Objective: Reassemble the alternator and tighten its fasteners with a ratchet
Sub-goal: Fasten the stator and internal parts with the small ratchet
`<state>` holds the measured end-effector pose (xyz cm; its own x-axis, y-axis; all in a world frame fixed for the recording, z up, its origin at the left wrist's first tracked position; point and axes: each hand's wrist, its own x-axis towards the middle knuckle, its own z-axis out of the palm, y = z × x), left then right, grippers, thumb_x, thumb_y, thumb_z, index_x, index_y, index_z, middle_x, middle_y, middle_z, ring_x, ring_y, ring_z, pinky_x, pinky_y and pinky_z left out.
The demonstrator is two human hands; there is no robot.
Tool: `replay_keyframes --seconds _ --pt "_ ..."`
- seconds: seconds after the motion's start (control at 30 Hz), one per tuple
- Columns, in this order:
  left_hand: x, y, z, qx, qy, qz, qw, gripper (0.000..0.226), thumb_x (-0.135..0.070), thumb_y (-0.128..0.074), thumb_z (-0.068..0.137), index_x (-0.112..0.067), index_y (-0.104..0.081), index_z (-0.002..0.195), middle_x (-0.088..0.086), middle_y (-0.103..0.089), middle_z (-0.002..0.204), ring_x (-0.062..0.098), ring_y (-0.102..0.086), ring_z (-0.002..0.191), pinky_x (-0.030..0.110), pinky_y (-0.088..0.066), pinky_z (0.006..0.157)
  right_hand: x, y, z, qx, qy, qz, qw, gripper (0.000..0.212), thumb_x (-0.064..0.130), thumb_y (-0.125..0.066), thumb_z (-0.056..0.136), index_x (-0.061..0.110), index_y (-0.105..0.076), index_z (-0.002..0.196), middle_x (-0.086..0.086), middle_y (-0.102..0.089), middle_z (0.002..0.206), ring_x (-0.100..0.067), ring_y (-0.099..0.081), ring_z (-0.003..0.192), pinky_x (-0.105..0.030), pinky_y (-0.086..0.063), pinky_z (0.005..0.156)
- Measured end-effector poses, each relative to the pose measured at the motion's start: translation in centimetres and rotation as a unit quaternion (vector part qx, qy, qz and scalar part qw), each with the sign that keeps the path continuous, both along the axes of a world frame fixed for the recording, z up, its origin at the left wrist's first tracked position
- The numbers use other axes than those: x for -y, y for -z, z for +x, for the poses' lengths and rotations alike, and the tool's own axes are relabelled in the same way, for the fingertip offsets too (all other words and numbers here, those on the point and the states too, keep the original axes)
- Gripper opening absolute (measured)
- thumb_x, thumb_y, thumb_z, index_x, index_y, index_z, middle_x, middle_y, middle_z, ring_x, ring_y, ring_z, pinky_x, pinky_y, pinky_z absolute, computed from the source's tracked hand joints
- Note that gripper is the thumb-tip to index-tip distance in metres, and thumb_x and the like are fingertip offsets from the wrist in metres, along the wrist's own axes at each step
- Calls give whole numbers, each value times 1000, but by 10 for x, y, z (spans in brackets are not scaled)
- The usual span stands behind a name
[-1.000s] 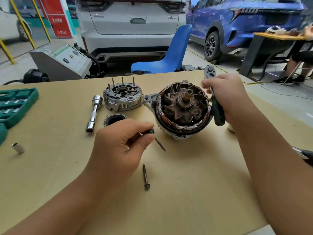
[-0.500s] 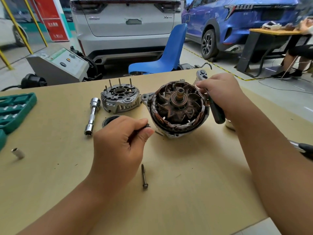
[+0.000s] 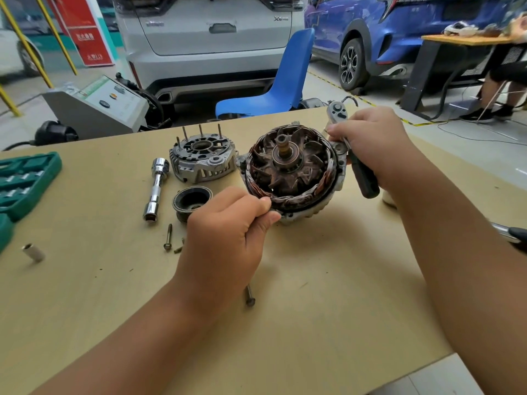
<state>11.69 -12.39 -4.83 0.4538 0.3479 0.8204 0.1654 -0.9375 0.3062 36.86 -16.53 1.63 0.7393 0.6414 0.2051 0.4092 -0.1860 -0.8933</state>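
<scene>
My left hand (image 3: 225, 238), now at the stator (image 3: 288, 169), pinches its rim; right hand (image 3: 373, 143) grips ratchet (image 3: 362, 172). Cover (image 3: 202, 158) unfitted.

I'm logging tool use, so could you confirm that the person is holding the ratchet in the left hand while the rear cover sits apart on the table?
Not quite: the head view shows the ratchet gripped in the right hand, not the left. The left hand pinches at the alternator's near edge. The rear cover does sit apart on the table.

"X6" badge on white car tailgate (image 3: 281, 19), red sign's characters unreadable (image 3: 85, 32)
</scene>
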Motion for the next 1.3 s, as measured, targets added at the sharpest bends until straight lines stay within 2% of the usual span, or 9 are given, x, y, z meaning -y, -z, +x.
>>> replay_keyframes --seconds 0.13,0.57,0.7,0.8,0.87,0.93,1.07,1.17,1.3 --pt "-3 1 0 -1 0 -4 1000 13 -3 -84 84 6 -75 82 12 -66 72 28 -63 64 36 -49 63 2 0 2 -15 2 -1 1000 25 31 -77 74 7 -72 79 -8 -76 83 -35 -72 88 -57 -59 85" --pt "-2 1 1 -17 16 28 999 9 0 -84 84 6 -76 82 11 -68 74 26 -64 65 36 -50 64 2 -2 -5 2 17 -3 1000 35 35 -76 70 3 -71 82 -25 -70 96 -32 -67 77 -59 -59 83" --pt "-1 1 3 -17 8 27 999 10 0 -86 81 5 -77 82 10 -68 74 23 -64 66 32 -51 65 0 -1 -2 6 22 5 1000 25 34 -77 71 10 -69 71 -15 -66 78 -26 -63 71 -54 -60 81" --pt "1 -1 5 -19 3 16 1000 13 -2 -88 79 2 -76 81 5 -67 72 12 -57 68 14 -46 69 -1 0 -1 4 21 10 1000 24 33 -78 72 11 -66 68 -8 -61 70 -24 -60 66 -47 -59 76" --pt "4 -1 9 -27 3 11 1000 15 -3 -89 77 2 -75 81 5 -68 72 15 -60 66 20 -47 66 0 1 0 7 23 9 1000 28 32 -78 72 7 -67 71 -8 -59 69 -24 -58 64 -46 -57 72" --pt "6 -1 12 -30 -6 -4 1000 19 -3 -91 74 1 -75 83 6 -70 74 20 -63 65 29 -48 64 0 0 0 9 25 7 1000 32 32 -77 72 2 -67 75 -10 -58 70 -24 -58 65 -50 -59 75" --pt "8 -2 15 -33 -22 -53 998 23 -10 -91 74 -5 -76 91 -8 -65 75 10 -57 61 20 -47 63 0 0 0 19 23 0 1000 26 32 -78 73 8 -67 71 -9 -60 71 -25 -59 66 -51 -59 77" --pt "8 -2 14 -20 -20 -90 996 24 -15 -90 77 -11 -73 94 -9 -67 73 5 -61 59 23 -51 61 -1 1 0 20 25 -2 999 36 31 -78 72 -2 -66 81 -12 -59 73 -25 -57 66 -52 -59 77" --pt "8 -2 13 -5 -21 -134 991 30 -32 -91 76 -17 -70 90 -13 -65 70 11 -61 60 25 -49 56 0 0 -2 22 22 -4 1000 43 32 -77 72 -7 -64 87 -15 -58 76 -25 -58 68 -56 -58 79"
